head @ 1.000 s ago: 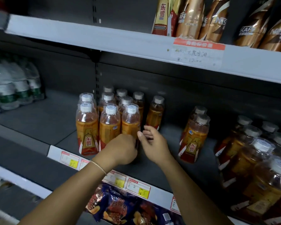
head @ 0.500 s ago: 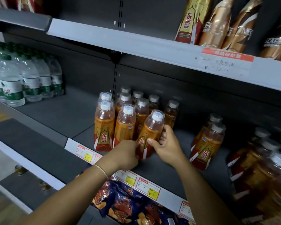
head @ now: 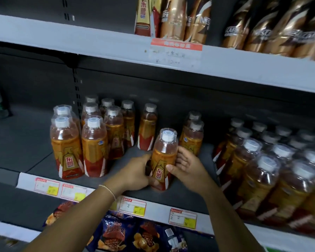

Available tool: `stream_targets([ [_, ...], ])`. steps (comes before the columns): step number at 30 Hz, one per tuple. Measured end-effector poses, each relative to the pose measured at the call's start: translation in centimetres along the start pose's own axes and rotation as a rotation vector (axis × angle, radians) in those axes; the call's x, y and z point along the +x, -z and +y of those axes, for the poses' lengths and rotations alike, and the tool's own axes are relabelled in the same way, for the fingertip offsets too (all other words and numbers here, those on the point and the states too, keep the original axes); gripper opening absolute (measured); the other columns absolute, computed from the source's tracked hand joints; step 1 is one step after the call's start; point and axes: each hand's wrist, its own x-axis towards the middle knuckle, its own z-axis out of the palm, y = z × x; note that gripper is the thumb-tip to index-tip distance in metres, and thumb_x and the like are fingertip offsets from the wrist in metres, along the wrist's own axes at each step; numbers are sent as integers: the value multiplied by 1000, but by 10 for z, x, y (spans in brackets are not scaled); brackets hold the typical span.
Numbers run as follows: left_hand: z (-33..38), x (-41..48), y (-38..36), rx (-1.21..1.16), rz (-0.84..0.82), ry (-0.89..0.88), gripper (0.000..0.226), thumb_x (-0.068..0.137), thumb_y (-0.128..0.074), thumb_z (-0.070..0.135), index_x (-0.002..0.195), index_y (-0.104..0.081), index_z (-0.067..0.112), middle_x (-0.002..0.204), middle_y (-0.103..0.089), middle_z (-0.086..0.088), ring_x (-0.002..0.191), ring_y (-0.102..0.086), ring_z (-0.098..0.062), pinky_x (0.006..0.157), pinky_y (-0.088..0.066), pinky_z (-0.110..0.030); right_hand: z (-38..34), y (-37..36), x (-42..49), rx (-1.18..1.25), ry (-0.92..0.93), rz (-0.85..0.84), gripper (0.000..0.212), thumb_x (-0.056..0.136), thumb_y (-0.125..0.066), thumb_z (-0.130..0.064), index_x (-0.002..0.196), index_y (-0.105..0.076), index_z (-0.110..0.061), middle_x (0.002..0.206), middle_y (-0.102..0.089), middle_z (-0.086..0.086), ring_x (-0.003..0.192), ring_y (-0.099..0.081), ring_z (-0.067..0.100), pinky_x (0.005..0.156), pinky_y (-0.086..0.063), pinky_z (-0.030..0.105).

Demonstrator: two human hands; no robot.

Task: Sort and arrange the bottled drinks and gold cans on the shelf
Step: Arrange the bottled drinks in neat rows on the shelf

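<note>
1. Held bottle [head: 164, 157]: an orange drink bottle with a white cap and a red-and-gold label. It stands upright near the front edge of the middle shelf [head: 25, 139], between the two hands.
2. Left hand [head: 135, 171]: the fingers are curled round the lower left side of the held bottle, and the thumb lies across the foot of the label. A thin bracelet [head: 108, 190] sits on this wrist.
3. Right hand [head: 187, 166]: the hand is partly closed. The thumb presses on the front of the label, and the fingers [head: 180, 155] wrap round the right side towards the back.
4. Base contact: the bottle's base is level with the shelf surface. Whether it bears on the shelf cannot be told.
5. Left group [head: 91, 142]: matching bottles stand in tight rows to the left of the held bottle, apart from it.
6. Single bottle [head: 147, 128]: it stands alone just behind the left hand.
7. Rear pair [head: 192, 135]: two bottles stand one behind the other, just beyond the right hand.
8. Right block [head: 271, 170]: a dense set of the same bottles fills the right end of the shelf.
9. Upper shelf: gold cans [head: 173, 20] stand along its front edge, right of centre.
10. Price tags [head: 133, 206] are fixed along the middle shelf's front edge.
</note>
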Motion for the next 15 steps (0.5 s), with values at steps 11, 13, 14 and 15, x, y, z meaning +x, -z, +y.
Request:
stream_targets([
  [11,19,37,-53,-8,-2,-149,59,60,-88,41,110,-59,31,100,-64,19,91,-63,-1,78,-49,-12,33,25,-38,-17,-128,223,76,74,-86,-32,139,-47,-29,133,-60,-7,126,-54,12,109,-44,42],
  [13,18,40,-57,-6,1,-159,62,61,-86,43,115,-60,27,106,-65,14,95,-62,-3,84,-51,-18,37,25,-39,3,-158,231,76,77,-84,-28,141,-44,-28,137,-57,-5,129,-52,14,110,-43,43],
  [14,18,42,-59,-3,10,-164,65,62,-85,45,119,-60,26,109,-64,12,98,-62,-4,87,-52,-20,39,24,-39,14,-165,241,75,78,-83,-26,142,-44,-28,138,-56,-5,130,-51,14,110,-43,43],
  [15,17,42,-60,1,21,-170,67,63,-85,46,122,-59,27,111,-63,12,100,-60,-4,88,-51,-21,41,24,-39,24,-167,254,73,79,-82,-24,142,-44,-27,138,-56,-4,130,-51,15,110,-43,42],
])
